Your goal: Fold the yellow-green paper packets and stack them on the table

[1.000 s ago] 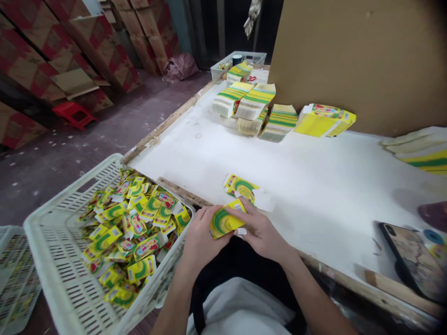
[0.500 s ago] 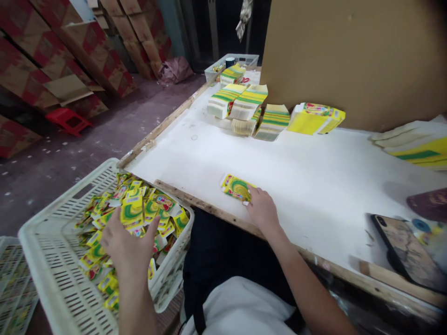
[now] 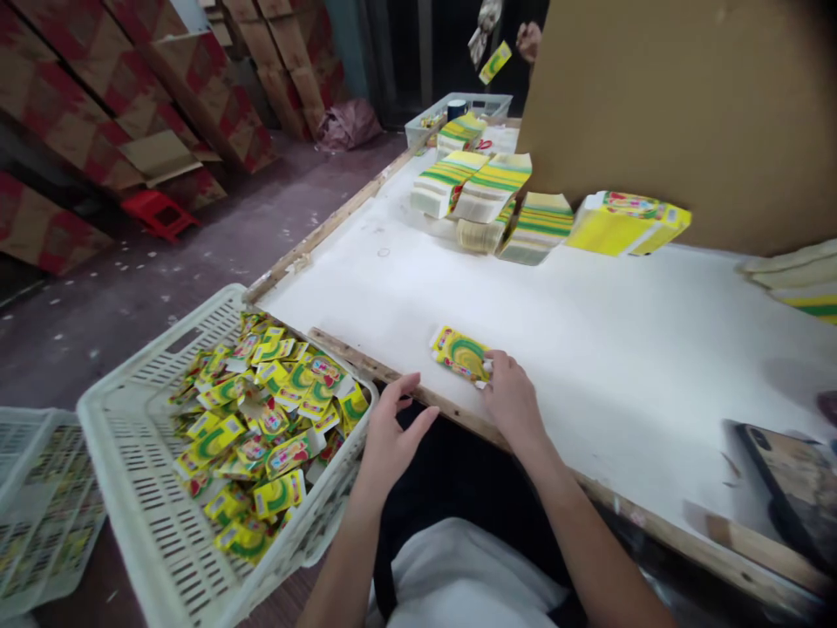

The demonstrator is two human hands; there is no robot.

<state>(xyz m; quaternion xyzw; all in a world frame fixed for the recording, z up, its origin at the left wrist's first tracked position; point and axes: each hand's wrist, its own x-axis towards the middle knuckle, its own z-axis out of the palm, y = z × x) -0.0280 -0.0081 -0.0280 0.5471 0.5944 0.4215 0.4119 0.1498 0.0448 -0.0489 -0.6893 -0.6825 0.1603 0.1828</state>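
Note:
My right hand (image 3: 514, 399) rests on the white table (image 3: 588, 349) near its front edge, fingers curled onto the near corner of a small stack of yellow-green packets (image 3: 460, 352). The left hand (image 3: 391, 429) hovers open and holds nothing, fingers apart, just off the wooden table edge, between the stack and a white plastic crate (image 3: 131, 384). That crate is heaped with several loose yellow-green packets (image 3: 261, 427).
A second crate (image 3: 39, 506) sits at far left. At the table's back lie stacks of flat cartons (image 3: 484, 187) and a yellow box (image 3: 628, 222) before a brown board (image 3: 686, 113). A phone (image 3: 798, 488) lies at right. Another person's hand (image 3: 527, 39) holds a packet far back.
Both hands held packets at the table edge; the right set them on the stack while the left reached into the crate, then came back empty toward the table.

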